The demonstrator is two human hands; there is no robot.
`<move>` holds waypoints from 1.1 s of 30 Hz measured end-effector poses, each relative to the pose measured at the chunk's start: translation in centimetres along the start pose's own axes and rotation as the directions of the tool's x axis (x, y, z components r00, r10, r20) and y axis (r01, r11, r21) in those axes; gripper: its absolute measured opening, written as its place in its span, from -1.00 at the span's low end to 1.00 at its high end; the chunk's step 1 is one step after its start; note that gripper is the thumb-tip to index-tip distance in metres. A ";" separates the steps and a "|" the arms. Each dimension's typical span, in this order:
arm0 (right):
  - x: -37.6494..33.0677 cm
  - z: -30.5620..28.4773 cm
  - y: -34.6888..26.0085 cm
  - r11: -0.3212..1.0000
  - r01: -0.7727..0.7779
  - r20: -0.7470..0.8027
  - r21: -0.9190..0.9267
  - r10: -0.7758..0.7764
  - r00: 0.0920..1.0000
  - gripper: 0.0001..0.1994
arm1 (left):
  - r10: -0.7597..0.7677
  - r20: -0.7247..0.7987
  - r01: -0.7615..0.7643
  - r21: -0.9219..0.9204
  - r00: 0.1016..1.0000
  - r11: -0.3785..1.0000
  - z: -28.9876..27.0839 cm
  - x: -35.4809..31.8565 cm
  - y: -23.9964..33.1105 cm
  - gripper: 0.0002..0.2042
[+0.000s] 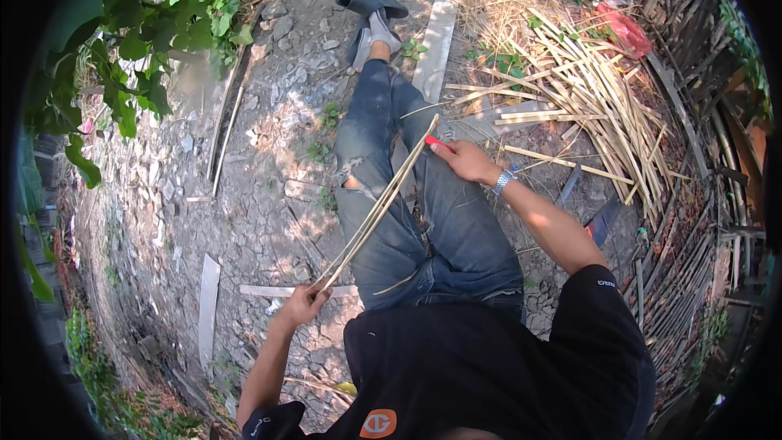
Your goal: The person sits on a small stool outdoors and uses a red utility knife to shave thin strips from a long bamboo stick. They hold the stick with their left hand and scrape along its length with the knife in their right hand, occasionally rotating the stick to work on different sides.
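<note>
Long, thin pale bamboo strips (383,202) run slantwise above my legs. My left hand (301,304) is closed around their lower left end, beside my left hip. At the upper right end, above my knee, my right hand (471,163) grips a tool with a red handle (440,145). The tool's tip lies against the strips or just beside them; its working part is too small to make out. Near the tool, the strips lie close together, and toward my left hand a narrow gap shows between them. A silver watch (503,182) is on my right wrist.
A heap of bamboo strips (607,126) lies to the right, with a red plastic bag (626,31) behind it. A long board (440,28) rests beyond my feet. Flat wood pieces (209,301) lie at left on stony ground. Leafy vines (134,49) hang at far left.
</note>
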State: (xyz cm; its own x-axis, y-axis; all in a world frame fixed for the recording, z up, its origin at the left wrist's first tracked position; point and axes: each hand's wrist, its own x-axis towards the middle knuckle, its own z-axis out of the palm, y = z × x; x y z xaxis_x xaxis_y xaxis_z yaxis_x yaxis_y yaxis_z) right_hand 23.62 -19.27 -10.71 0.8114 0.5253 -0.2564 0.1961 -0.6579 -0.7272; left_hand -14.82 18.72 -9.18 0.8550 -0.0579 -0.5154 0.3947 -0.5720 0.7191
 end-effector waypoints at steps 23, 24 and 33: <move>0.2 -5.6 -3.5 0.863 -0.325 0.404 0.386 0.159 0.901 -0.55 | 0.113 -0.169 -0.080 0.187 0.979 0.979 0.3 -0.4 1.1 -0.61; 0.1 -5.3 -3.2 0.834 -0.357 0.419 0.422 0.170 0.892 -0.58 | 0.056 -0.136 -0.028 0.201 0.989 0.979 -0.3 -0.6 2.3 -0.61; -2.3 -3.0 -5.3 0.903 0.084 -0.205 -0.422 -0.185 0.961 -0.60 | 0.323 -0.268 -0.278 0.195 0.908 0.941 -0.3 -0.2 2.3 -0.63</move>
State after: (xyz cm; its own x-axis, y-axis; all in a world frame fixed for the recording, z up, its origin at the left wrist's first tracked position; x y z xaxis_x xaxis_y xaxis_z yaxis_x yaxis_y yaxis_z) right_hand 22.33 -18.61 -4.32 0.8564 0.5159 0.0192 0.4774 -0.7774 -0.4096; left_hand -14.03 17.70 -7.28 0.9937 -0.0183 -0.1102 0.0682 -0.6814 0.7287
